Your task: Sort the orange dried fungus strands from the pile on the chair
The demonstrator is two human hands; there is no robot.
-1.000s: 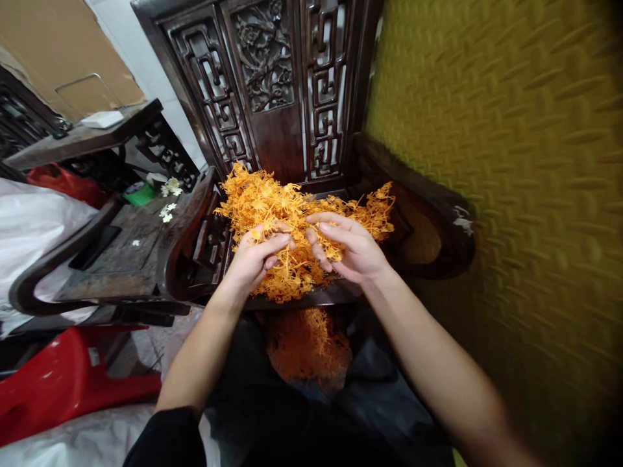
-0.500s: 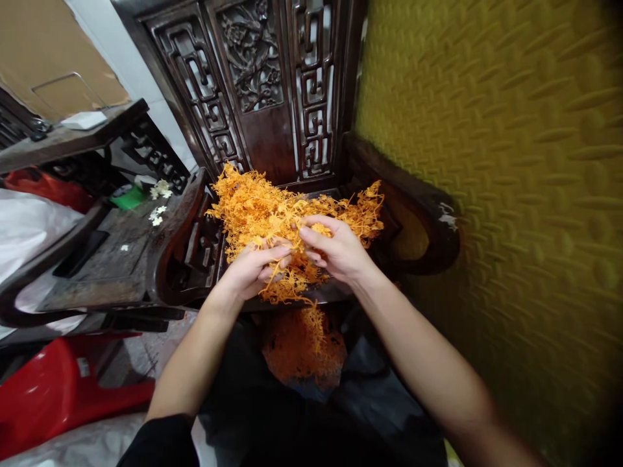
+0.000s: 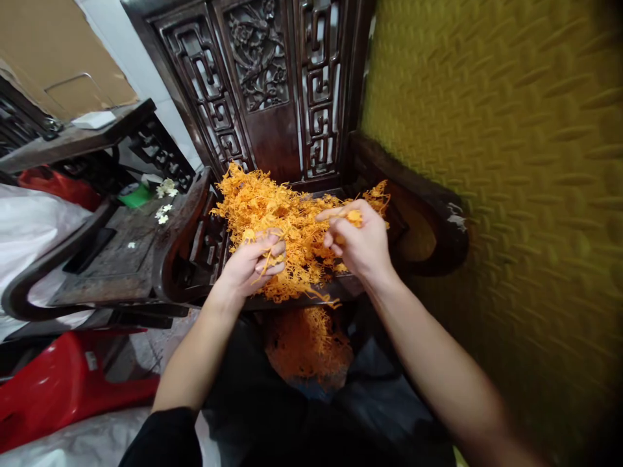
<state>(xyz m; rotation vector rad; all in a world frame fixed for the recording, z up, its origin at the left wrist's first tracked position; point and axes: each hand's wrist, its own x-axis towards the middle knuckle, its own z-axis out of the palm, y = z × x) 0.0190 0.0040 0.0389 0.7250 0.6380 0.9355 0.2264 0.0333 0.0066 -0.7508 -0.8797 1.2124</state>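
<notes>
A tangled heap of orange plastic pieces [image 3: 263,201] lies on the seat of a dark carved wooden chair [image 3: 272,146]. At the heap's front left, my left hand [image 3: 253,261] is closed on some orange pieces, with thin strands sticking out between the fingers. My right hand [image 3: 359,237] is over the right part of the heap, its fingers curled round an orange piece. The two hands are apart. Below the seat edge, more orange pieces [image 3: 316,331] lie in a container between my legs; its outline is partly dark.
A yellow textured wall surface [image 3: 511,130] rises at the right, beside the curved armrest [image 3: 450,227]. On the left are a second wooden chair [image 3: 111,279] with a green object [image 3: 135,194] and pale pieces [image 3: 166,189], a red plastic stool [image 3: 73,383] and white sacks [image 3: 29,227].
My right hand has moved right and away from my left hand, and its fingers have curled more. My left hand has closed further round its orange pieces. The view has shifted slightly.
</notes>
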